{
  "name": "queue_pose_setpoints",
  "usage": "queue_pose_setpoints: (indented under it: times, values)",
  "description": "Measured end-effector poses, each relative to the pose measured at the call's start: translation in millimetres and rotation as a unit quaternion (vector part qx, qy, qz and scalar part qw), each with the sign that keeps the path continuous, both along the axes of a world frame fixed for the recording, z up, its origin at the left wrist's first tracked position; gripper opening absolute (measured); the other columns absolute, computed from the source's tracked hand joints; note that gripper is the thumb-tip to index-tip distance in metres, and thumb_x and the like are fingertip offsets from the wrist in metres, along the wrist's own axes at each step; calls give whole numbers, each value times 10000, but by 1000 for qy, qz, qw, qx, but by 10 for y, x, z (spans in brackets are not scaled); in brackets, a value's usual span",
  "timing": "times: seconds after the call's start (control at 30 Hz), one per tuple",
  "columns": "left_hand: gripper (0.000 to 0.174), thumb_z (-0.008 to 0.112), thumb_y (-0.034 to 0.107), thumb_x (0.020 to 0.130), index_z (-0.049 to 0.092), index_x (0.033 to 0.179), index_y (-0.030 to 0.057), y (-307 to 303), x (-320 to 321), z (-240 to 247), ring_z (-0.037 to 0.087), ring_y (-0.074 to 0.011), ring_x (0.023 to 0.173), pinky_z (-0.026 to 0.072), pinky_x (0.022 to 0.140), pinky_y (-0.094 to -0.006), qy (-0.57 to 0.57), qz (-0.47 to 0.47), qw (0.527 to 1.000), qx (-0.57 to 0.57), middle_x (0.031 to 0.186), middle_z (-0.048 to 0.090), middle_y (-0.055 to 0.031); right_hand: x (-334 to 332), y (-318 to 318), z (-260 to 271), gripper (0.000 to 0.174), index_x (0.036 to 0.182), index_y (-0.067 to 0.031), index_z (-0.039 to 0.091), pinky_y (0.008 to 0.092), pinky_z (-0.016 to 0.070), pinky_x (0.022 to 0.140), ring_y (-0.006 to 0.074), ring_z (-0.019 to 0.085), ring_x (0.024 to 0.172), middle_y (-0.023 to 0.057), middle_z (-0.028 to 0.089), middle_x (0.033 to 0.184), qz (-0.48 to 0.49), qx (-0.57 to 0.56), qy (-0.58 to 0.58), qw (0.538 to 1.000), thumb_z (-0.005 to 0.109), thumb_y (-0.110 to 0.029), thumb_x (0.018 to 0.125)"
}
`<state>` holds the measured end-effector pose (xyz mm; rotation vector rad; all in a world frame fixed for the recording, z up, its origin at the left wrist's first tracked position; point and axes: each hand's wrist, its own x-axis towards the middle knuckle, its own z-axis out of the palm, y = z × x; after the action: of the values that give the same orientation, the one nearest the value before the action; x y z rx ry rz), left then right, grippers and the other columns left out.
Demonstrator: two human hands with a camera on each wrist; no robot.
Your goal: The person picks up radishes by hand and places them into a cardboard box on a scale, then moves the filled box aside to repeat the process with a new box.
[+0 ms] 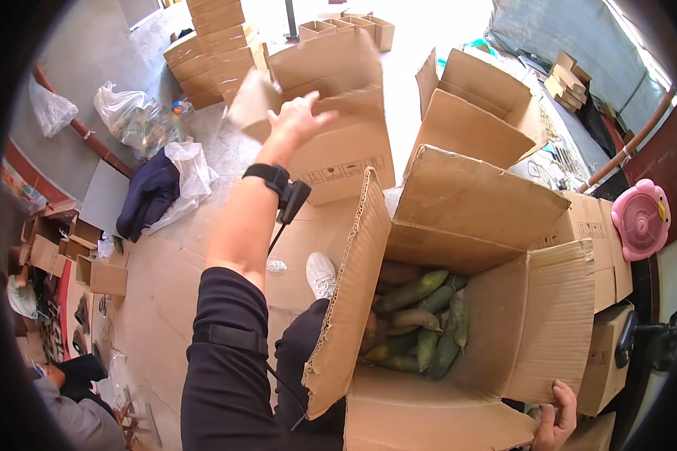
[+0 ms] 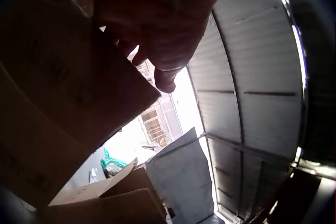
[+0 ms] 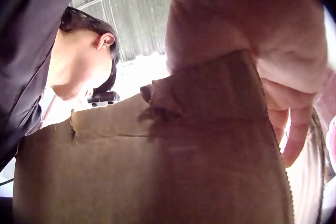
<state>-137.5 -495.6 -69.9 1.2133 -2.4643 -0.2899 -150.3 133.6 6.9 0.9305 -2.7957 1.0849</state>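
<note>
**Left hand [image 1: 297, 124] spread, right hand [image 1: 556, 422] gripping open box [image 1: 474, 199]**

Left fingers apart over back box [image 1: 342, 146]; contact unclear. Right fingers clamped on open box's near-right cardboard edge. Green vegetables [image 1: 414, 292] piled at its bottom. Pink item [image 1: 641, 219] to right, stacked cartons [image 1: 220, 64] beyond.

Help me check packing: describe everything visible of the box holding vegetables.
The brown, apparently corrugated cardboard box stands mouth up, right of centre in the head view. Its four flaps are spread open, some edges rough. Greenish vegetables lie piled inside. The right grip holds its near right corner.
</note>
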Motion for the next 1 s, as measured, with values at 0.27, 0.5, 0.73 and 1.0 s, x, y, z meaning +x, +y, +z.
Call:
queue_pose_setpoints:
  times: [0.27, 0.5, 0.73, 1.0]
  values:
    - [142, 635, 205, 777, 664, 916, 211, 44, -93, -552, 571, -195, 940, 404, 833, -435, -134, -15, 965, -224, 900, 613, 17, -26, 41, -40, 278, 1122, 54, 580, 309, 444, 885, 232, 566, 1041, 158, 588, 1177, 8, 19, 3, 1000, 536, 21, 849]
    - [97, 602, 190, 782, 691, 753, 219, 7, -45, -910, 579, -192, 897, 436, 766, -385, -94, -17, 964, -248, 848, 612, 10, -5, 53, -80, 285, 1134, 52, 578, 238, 472, 710, 150, 583, 847, 141, 580, 1186, -6, 2, -38, 999, 530, 53, 853]
    - [572, 755, 173, 692, 561, 1229, 182, 230, 114, -635, 367, -255, 1273, 276, 1063, -468, 1, -54, 975, -215, 1256, 510, -59, -16, 6, -57, 283, 1134, 55, 575, 261, 486, 753, 180, 592, 897, 149, 578, 1185, 45, 16, 33, 998, 532, 52, 854]
    - [541, 634, 273, 840, 465, 1310, 63, 1034, 586, -528, 444, -265, 1207, 354, 1007, -404, 249, -186, 946, 94, 1320, 466, -127, 74, 122, -47, 270, 1120, 49, 580, 319, 450, 892, 235, 564, 1038, 159, 579, 1187, 19, -32, -26, 999, 528, 35, 856]
